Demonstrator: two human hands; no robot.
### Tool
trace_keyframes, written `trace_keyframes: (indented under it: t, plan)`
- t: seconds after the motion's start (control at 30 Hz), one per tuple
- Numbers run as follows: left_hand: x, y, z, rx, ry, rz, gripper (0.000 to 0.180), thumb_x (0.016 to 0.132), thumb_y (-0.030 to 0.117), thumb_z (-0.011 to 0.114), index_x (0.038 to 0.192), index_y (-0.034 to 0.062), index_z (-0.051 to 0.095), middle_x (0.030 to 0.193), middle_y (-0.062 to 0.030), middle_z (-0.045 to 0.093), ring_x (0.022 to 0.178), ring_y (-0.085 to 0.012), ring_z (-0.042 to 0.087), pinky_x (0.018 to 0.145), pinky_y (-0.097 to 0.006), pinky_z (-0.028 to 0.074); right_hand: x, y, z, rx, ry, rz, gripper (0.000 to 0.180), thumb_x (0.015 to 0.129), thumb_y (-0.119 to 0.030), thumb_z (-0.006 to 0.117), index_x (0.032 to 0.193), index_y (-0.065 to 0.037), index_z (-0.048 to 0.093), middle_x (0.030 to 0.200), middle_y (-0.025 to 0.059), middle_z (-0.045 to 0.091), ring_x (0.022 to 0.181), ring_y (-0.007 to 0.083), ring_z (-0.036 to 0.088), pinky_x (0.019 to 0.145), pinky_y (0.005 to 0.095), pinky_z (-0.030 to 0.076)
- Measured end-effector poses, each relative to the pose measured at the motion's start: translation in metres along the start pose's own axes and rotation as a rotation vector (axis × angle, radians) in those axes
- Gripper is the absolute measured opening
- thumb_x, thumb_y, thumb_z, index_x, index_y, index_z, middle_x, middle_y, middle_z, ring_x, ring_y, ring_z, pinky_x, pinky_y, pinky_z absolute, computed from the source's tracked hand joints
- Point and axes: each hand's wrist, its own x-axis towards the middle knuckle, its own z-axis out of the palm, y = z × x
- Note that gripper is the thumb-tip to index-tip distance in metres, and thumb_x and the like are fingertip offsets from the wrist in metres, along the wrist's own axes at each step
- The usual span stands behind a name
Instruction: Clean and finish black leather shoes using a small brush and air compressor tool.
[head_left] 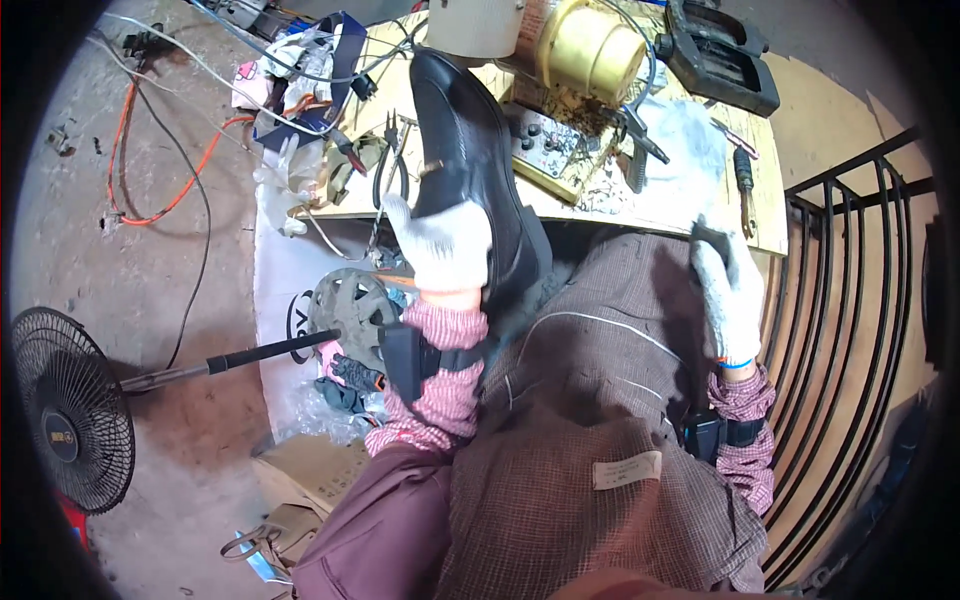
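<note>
A black leather shoe (462,140) leans over the near edge of the worktable, its toe up by the machine and its heel toward me. My left hand (445,248), in a white knit glove, is closed on the shoe's near left side, with the thumb sticking out; some fingers are hidden. My right hand (728,290), gloved in white with dark, soiled fingertips, holds nothing. Its fingers are stretched out beside my right thigh at the table's front edge, below a screwdriver-like tool (744,185) with a dark handle.
A yellow-and-cream machine (590,50) stands behind a control box (545,140) with knobs, amid dark scraps. Black-handled pliers (391,165) and tangled cables lie left. A black fan (75,410) stands at far left; a black metal rack (850,300) is at right.
</note>
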Motion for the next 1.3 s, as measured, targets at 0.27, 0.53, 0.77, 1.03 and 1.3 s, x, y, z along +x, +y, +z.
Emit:
trace_keyframes:
  t: [0.27, 0.53, 0.77, 1.03, 1.3]
  plan:
    - [-0.034, -0.115, 0.027, 0.084, 0.635, 0.157, 0.078, 0.098, 0.068, 0.039, 0.129, -0.0021, 0.057, 0.128, -0.0131, 0.062, 0.119, -0.0280, 0.056, 0.110, -0.039, 0.037, 0.004, -0.040, 0.071, -0.156, -0.157, -0.601, 0.020, 0.090, -0.011, 0.067, 0.109, -0.005, 0.066, 0.102, 0.0159, 0.070, 0.083, 0.0333, 0.070, 0.071, 0.0376, 0.057]
    - [-0.037, -0.120, 0.026, 0.255, 0.866, 0.199, 0.087, 0.096, 0.073, 0.037, 0.134, -0.0035, 0.054, 0.137, -0.0157, 0.060, 0.124, -0.0304, 0.056, 0.114, -0.041, 0.036, -0.025, -0.022, 0.050, -0.333, -0.355, -0.677, 0.019, 0.086, -0.012, 0.066, 0.105, -0.009, 0.066, 0.092, 0.0136, 0.063, 0.072, 0.0302, 0.068, 0.059, 0.0351, 0.055]
    - [-0.058, -0.112, 0.007, 0.237, 0.658, 0.216, 0.092, 0.094, 0.073, 0.042, 0.140, -0.0061, 0.047, 0.141, -0.0189, 0.055, 0.129, -0.0321, 0.053, 0.117, -0.041, 0.034, -0.057, -0.034, 0.054, 0.035, -0.737, -0.384, 0.021, 0.087, -0.018, 0.072, 0.102, -0.006, 0.064, 0.081, 0.0177, 0.067, 0.073, 0.0319, 0.070, 0.063, 0.0366, 0.056]
    - [-0.051, -0.123, 0.017, 0.614, 1.034, 0.160, 0.100, 0.090, 0.080, 0.037, 0.140, -0.0060, 0.046, 0.139, -0.0184, 0.056, 0.126, -0.0310, 0.054, 0.113, -0.042, 0.038, -0.050, -0.038, 0.079, -0.117, -0.386, -0.527, 0.024, 0.090, -0.030, 0.070, 0.094, -0.007, 0.063, 0.067, 0.0151, 0.061, 0.060, 0.0301, 0.066, 0.054, 0.0354, 0.054]
    - [-0.045, -0.104, 0.029, 0.178, 0.818, 0.296, 0.069, 0.094, 0.045, 0.058, 0.141, -0.0039, 0.047, 0.121, -0.0184, 0.062, 0.107, -0.0290, 0.061, 0.100, -0.042, 0.045, 0.066, 0.027, 0.005, -0.533, 0.309, -0.592, 0.023, 0.094, -0.019, 0.055, 0.113, -0.012, 0.065, 0.107, 0.0157, 0.068, 0.093, 0.0341, 0.069, 0.071, 0.0470, 0.054]
